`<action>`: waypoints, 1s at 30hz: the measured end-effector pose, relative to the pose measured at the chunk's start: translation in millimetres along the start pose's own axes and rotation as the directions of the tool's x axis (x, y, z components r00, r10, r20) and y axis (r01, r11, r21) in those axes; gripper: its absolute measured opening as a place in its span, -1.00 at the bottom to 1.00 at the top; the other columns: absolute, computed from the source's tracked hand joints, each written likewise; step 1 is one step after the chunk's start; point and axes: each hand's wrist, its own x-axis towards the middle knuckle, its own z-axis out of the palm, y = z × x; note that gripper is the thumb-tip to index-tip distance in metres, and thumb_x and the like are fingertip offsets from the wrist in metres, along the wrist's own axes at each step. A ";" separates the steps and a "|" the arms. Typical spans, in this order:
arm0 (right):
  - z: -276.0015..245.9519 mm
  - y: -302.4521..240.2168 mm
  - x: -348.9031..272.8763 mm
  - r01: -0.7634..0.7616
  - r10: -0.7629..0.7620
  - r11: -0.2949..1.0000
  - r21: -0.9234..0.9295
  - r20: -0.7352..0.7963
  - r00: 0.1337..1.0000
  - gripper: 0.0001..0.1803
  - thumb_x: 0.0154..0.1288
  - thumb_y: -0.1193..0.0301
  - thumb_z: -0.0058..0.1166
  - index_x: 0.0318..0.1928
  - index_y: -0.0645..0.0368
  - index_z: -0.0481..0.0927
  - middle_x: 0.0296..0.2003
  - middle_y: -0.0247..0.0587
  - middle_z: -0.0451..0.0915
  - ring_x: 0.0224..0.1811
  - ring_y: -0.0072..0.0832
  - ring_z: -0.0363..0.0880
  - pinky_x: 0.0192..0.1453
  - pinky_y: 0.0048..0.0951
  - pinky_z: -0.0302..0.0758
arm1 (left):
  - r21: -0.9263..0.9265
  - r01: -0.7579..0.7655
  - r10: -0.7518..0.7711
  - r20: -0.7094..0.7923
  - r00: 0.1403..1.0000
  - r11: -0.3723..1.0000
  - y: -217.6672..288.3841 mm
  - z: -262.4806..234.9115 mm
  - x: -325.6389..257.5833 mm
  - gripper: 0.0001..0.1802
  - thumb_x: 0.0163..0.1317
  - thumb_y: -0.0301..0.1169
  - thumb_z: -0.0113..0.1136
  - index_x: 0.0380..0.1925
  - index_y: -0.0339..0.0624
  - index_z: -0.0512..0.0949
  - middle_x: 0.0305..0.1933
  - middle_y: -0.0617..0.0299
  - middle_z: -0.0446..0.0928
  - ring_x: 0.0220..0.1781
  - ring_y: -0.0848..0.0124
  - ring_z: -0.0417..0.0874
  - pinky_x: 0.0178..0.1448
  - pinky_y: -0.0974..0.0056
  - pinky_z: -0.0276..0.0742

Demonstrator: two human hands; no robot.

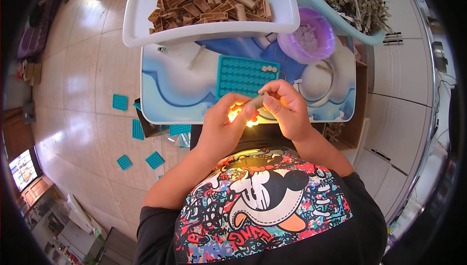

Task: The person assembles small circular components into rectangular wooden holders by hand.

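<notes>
One left hand [223,121] and one right hand [290,114] share one brown piece [259,101] at the near edge of the worktop [168,102]. The worktop carries one teal tray [238,75], with three pale discs [269,69] in its far right corner; one white bin [214,32] at the far edge; one purple bowl [292,48] toward the far right corner. At least four teal squares [154,160] lie beyond the left edge.

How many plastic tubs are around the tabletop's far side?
3: a white tub at far left, a pale-blue tub at far right, and a purple tub between them, slightly nearer. Others may be out of frame.
</notes>
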 end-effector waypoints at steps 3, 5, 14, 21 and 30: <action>1.5 -14.4 0.5 -0.056 0.071 0.981 -0.187 0.076 0.995 -0.80 0.30 0.39 0.07 -0.19 0.27 0.50 -0.41 -0.38 0.49 -0.35 -0.72 0.40 -0.26 -0.64 0.37 | -0.471 0.232 -0.198 0.121 0.973 0.851 0.4 1.8 3.2 -0.75 0.32 -0.39 0.06 -0.11 -0.34 0.41 -0.24 0.15 0.55 -0.21 0.42 0.59 -0.12 0.34 0.52; -6.0 -15.4 1.6 0.033 0.009 0.897 -0.441 0.094 0.996 -0.76 0.22 0.37 0.14 -0.15 0.24 0.53 -0.40 -0.24 0.54 -0.39 -0.53 0.51 -0.29 -0.52 0.43 | -0.405 0.292 -0.220 0.216 0.951 0.866 -2.4 -6.2 7.8 -0.69 0.33 -0.39 0.03 -0.01 -0.34 0.37 -0.16 0.14 0.51 -0.22 0.43 0.59 -0.05 0.32 0.55; -79.2 -86.6 85.9 0.173 -0.307 0.171 -0.970 0.115 0.945 -0.87 0.10 0.41 0.11 -0.34 0.17 0.59 -0.41 -0.07 0.58 -0.34 -0.12 0.56 -0.24 -0.21 0.46 | -0.794 0.469 -0.243 0.403 0.883 0.388 -7.4 -19.8 14.9 -0.61 0.33 -0.38 -0.07 0.12 -0.30 0.28 -0.06 0.02 0.49 -0.14 0.22 0.63 0.03 0.10 0.56; -70.3 -65.7 124.0 -0.033 0.029 -0.128 -0.991 -0.037 0.999 -0.83 0.11 0.42 0.02 -0.28 0.11 0.63 -0.30 0.04 0.60 -0.17 -0.03 0.57 -0.09 -0.13 0.49 | -0.872 0.437 -0.192 0.400 0.896 0.222 -13.5 -21.3 15.8 -0.68 0.37 -0.41 -0.16 0.06 -0.32 0.31 -0.01 -0.07 0.49 -0.02 0.14 0.61 0.11 0.12 0.55; -83.2 -76.1 106.7 0.097 -0.098 -0.039 -0.995 0.100 0.990 -0.81 0.16 0.42 0.03 -0.23 0.16 0.62 -0.32 -0.01 0.60 -0.31 -0.04 0.55 -0.18 -0.23 0.48 | -0.865 0.385 -0.264 0.309 0.914 0.321 -13.3 -22.7 14.0 -0.66 0.33 -0.45 -0.10 0.08 -0.30 0.28 -0.04 -0.08 0.46 -0.08 0.18 0.60 0.00 0.21 0.60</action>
